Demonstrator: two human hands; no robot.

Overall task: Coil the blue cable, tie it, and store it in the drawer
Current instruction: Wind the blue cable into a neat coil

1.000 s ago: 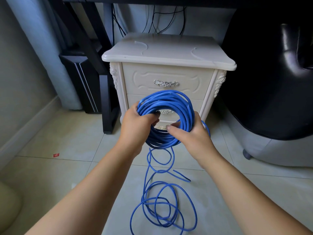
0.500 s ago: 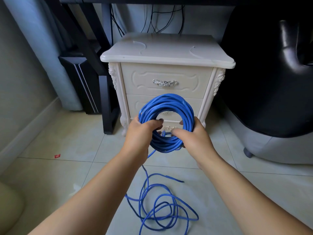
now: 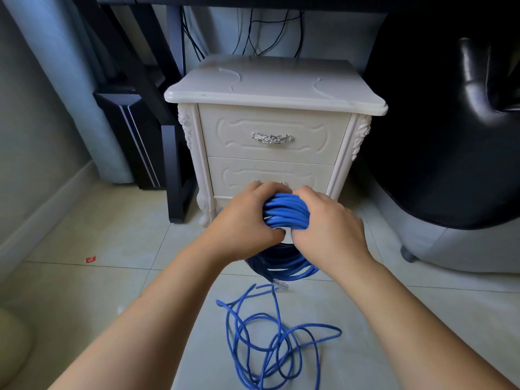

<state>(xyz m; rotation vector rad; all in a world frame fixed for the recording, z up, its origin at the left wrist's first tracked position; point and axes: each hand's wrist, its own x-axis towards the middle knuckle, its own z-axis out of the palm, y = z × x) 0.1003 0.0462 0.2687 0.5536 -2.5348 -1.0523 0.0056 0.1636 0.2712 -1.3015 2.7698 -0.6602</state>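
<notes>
Tips blue cable coil from upright open ring to nearly edge-on, top strands toward cam. Drops it lower, in front of bottom drawer. Shifts left hand & right hand from coil's sides onto its top, closer together. Drags loose strands on floor into wider tangle, more to right.

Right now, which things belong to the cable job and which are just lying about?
Job: blue cable, gripped by left hand and right hand; nightstand drawers; thin white strips on top, perhaps ties.
Lying about: red scrap, black chair, computer tower, hanging wires.
</notes>
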